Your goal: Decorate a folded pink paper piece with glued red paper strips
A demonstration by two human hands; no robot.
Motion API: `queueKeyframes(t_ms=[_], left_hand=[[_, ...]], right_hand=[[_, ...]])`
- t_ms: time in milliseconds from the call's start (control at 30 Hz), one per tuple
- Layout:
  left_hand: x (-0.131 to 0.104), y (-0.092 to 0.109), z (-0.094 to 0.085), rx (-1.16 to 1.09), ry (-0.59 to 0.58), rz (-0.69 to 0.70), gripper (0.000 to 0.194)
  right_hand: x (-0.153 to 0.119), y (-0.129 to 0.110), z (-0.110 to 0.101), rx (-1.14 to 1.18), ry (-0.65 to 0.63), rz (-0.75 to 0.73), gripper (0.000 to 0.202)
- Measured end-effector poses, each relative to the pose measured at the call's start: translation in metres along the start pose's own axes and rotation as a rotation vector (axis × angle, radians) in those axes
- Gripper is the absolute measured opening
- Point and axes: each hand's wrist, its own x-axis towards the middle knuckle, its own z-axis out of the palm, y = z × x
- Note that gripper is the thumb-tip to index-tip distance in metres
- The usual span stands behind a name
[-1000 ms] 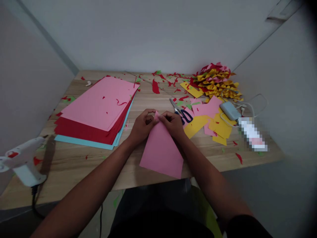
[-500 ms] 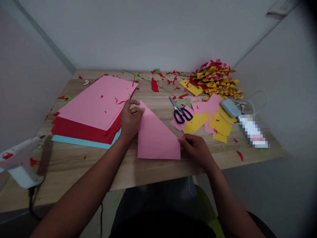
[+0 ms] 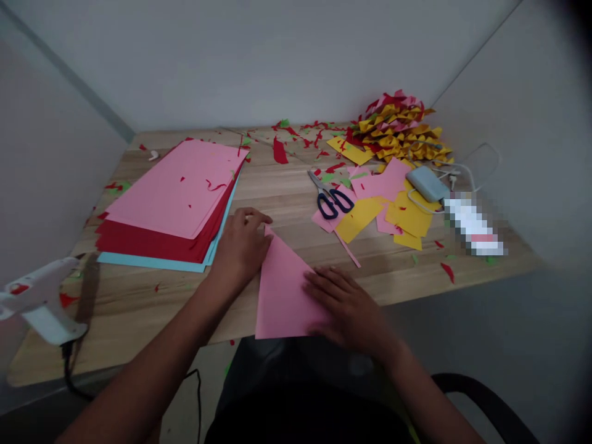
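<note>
A folded pink sheet (image 3: pixel 287 296) with a slanted right edge lies at the table's front edge, its bottom reaching the rim. At its top corner my left hand (image 3: pixel 243 243) has its fingers pinched on the paper. Flat over the slanted edge rests my right hand (image 3: pixel 345 305), its fingers stretched out. Dark-handled scissors (image 3: pixel 330 197) lie beyond the sheet, partly on pink and yellow scraps (image 3: pixel 361 217). A stack of pink sheets (image 3: pixel 180 185) sits on red paper (image 3: pixel 148 242) and light blue paper to the left.
A white glue gun (image 3: pixel 50 308) with a black cord stands at the table's left front. Back right is a pile of folded yellow, red and pink paper (image 3: pixel 400 129). A blue power bank (image 3: pixel 428 184), a cable and a blurred phone (image 3: pixel 474 227) lie at the right.
The pink sheet has come closer to the table's front edge. My right hand has gone from pinching its right corner to lying flat on it. A thin pink strip now shows below the scissors.
</note>
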Motion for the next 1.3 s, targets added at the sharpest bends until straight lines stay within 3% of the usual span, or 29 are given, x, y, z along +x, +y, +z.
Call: queueKeyframes(t_ms=[33,67,133,167,200,267,367,467,600,667,733,800,900,1000,1067,1167,1267,1300], left_hand=[[-0.014,0.005,-0.008,0.132,-0.023,0.112,0.027],[-0.030,0.010,-0.016,0.153,-0.130,0.241,0.031],[-0.061,0.017,-0.028,0.121,-0.497,0.430,0.053],[-0.076,0.018,-0.031,0.163,-0.576,0.461,0.069],[-0.089,0.017,-0.032,0.229,-0.587,0.465,0.078],[-0.106,0.009,-0.031,0.308,-0.565,0.470,0.077],[-0.112,-0.005,-0.026,0.241,-0.468,0.460,0.047],[-0.101,-0.012,-0.021,0.126,-0.352,0.373,0.021],[-0.084,-0.012,-0.014,0.143,-0.244,0.275,0.021],[-0.081,-0.012,-0.013,0.156,-0.240,0.274,0.024],[-0.081,-0.013,-0.012,0.161,-0.247,0.272,0.025],[-0.083,-0.013,-0.013,0.167,-0.249,0.273,0.027],[-0.083,-0.014,-0.012,0.172,-0.242,0.281,0.026],[-0.083,-0.014,-0.012,0.177,-0.234,0.285,0.026],[-0.083,-0.014,-0.012,0.176,-0.233,0.300,0.026],[-0.086,-0.013,-0.013,0.136,-0.223,0.320,0.025],[-0.090,-0.006,-0.014,0.068,-0.240,0.309,0.019],[-0.090,-0.003,-0.014,0.052,-0.250,0.300,0.017]], right_hand=[[-0.003,-0.002,0.000,-0.005,-0.042,-0.001,0.077],[-0.005,-0.004,-0.001,-0.014,-0.071,-0.001,0.085],[-0.008,-0.004,-0.001,-0.031,-0.096,-0.005,0.088],[-0.010,-0.003,0.000,-0.032,-0.078,-0.018,0.083],[-0.012,-0.001,0.002,-0.022,-0.034,-0.044,0.072],[-0.017,0.004,0.008,0.023,0.109,-0.111,0.048],[-0.020,0.011,0.013,0.126,0.264,-0.116,0.028],[-0.020,0.013,0.004,0.205,0.346,0.008,0.028],[-0.040,0.005,-0.010,0.261,0.698,0.305,0.021],[-0.062,-0.007,-0.004,0.303,0.784,0.403,0.008],[-0.087,-0.022,0.013,0.284,0.632,0.396,0.009],[-0.107,-0.036,0.036,0.172,0.425,0.509,0.022],[-0.124,-0.045,0.066,0.082,0.313,0.704,0.017],[-0.133,-0.030,0.075,0.110,0.256,0.777,0.032],[-0.140,-0.012,0.065,0.099,0.214,0.871,0.038],[-0.151,0.010,0.034,-0.081,0.083,1.045,0.040],[-0.149,0.008,-0.008,-0.234,-0.118,1.036,0.040],[-0.143,0.003,-0.021,-0.262,-0.074,1.049,0.040]])
